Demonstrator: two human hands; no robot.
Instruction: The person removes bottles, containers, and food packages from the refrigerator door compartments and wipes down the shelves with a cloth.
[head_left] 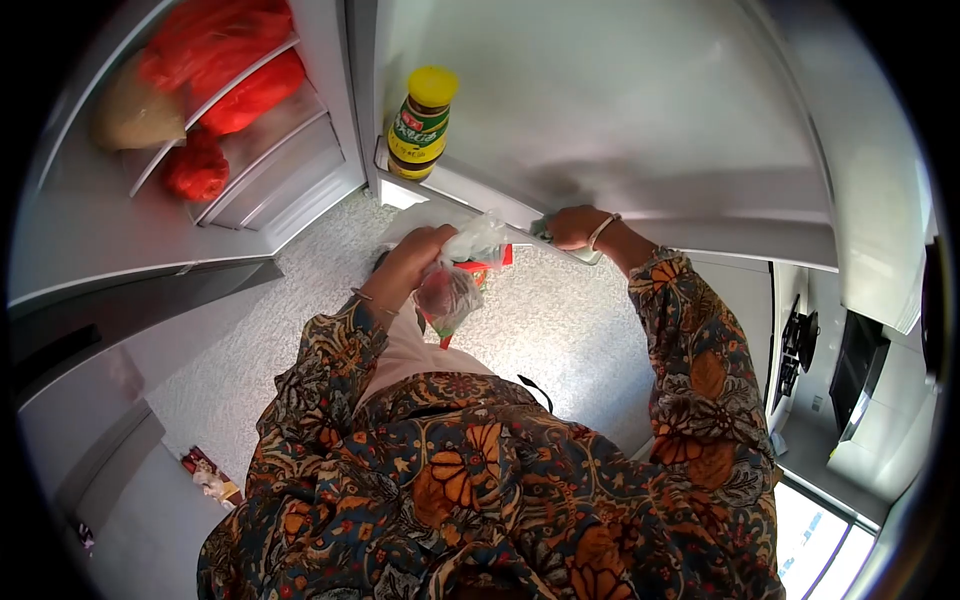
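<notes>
My left hand point(418, 254) is closed on the gathered top of a clear plastic bag point(448, 298), which hangs down with something reddish inside. The bag's contents are too blurred to name. My right hand point(576, 229) rests at the front edge of a refrigerator shelf point(640, 160), fingers curled over a greyish-green cloth point(541, 230) that is mostly hidden under them. On the same shelf, to the left, stands an upright jar point(420, 125) with a yellow lid and a green and yellow label.
An open refrigerator door point(310, 180) at the left carries red plastic bags point(215, 50) and a beige bag point(140, 108) in its racks. Below is a speckled pale floor point(560, 330). A packet point(212, 478) lies low at the left. A stove point(797, 340) is at the right.
</notes>
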